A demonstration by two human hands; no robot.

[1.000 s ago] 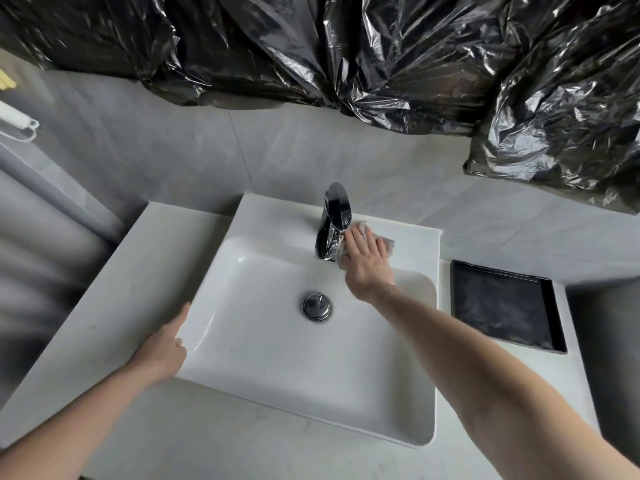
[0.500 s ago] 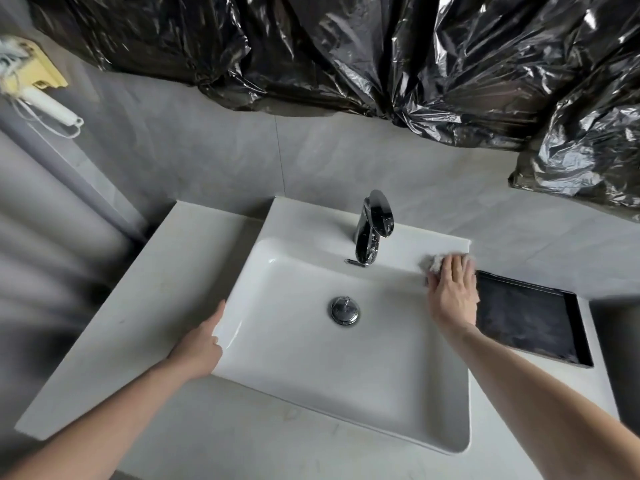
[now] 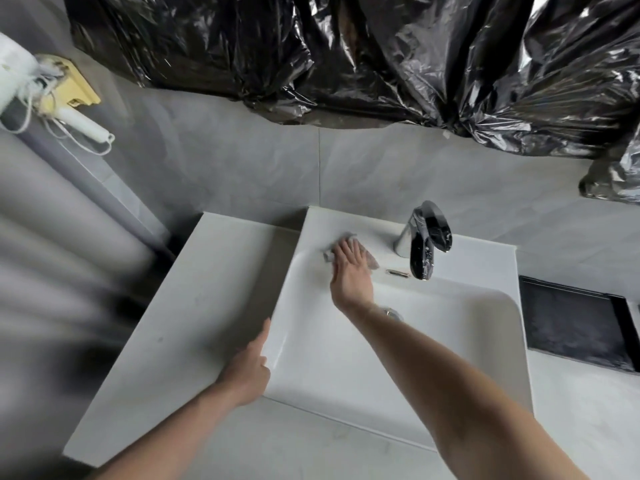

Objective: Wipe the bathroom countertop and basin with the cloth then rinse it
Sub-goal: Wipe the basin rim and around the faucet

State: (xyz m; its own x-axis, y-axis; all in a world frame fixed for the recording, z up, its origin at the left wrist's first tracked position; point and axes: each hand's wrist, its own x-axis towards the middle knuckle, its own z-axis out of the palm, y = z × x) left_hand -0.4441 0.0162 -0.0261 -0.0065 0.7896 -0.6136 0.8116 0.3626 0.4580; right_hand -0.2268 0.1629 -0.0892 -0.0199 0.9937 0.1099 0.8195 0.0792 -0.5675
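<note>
Left of the tap (image 3: 423, 243), my flat right hand (image 3: 350, 271) presses the cloth (image 3: 370, 258) to scrub; left hand (image 3: 250, 369) braces the basin (image 3: 408, 403).

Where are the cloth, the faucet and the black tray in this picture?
cloth (image 3: 371, 260): head view, edge showing beside the fingers.
faucet (image 3: 423, 244): head view, middle of the chrome spout.
black tray (image 3: 573, 323): head view, its dark floor.

The basin (image 3: 450, 358) looks like glossy white ceramic, smooth and catching light. The faucet (image 3: 424, 240) is mirror-polished chrome. The countertop (image 3: 194, 306) reads as matt pale stone. Crinkled black plastic sheeting (image 3: 381, 57) shines overhead. The cloth (image 3: 370, 259) seems thin, soft fabric, though blurred. The tray (image 3: 575, 320) appears matt black.
</note>
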